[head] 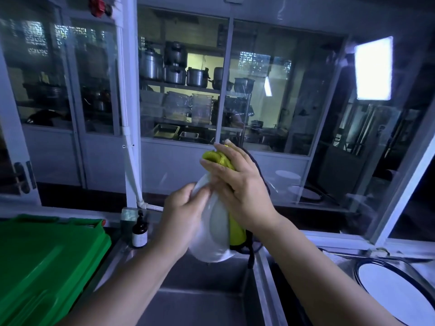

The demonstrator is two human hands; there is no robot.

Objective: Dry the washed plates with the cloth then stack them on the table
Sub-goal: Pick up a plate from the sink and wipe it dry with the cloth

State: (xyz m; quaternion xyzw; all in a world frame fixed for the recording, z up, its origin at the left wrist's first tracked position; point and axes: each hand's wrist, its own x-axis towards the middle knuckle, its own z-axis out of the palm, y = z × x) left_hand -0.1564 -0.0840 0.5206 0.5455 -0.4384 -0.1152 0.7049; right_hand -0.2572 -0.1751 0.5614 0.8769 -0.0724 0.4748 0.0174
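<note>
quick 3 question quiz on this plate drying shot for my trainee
1. True or false: the left hand holds the plate over the sink.
2. What does the right hand press on the plate? A sponge, B cloth, C brush.
3. Fill in: the crate at the left is ____.
Key: 1 true; 2 B; 3 green.
</note>
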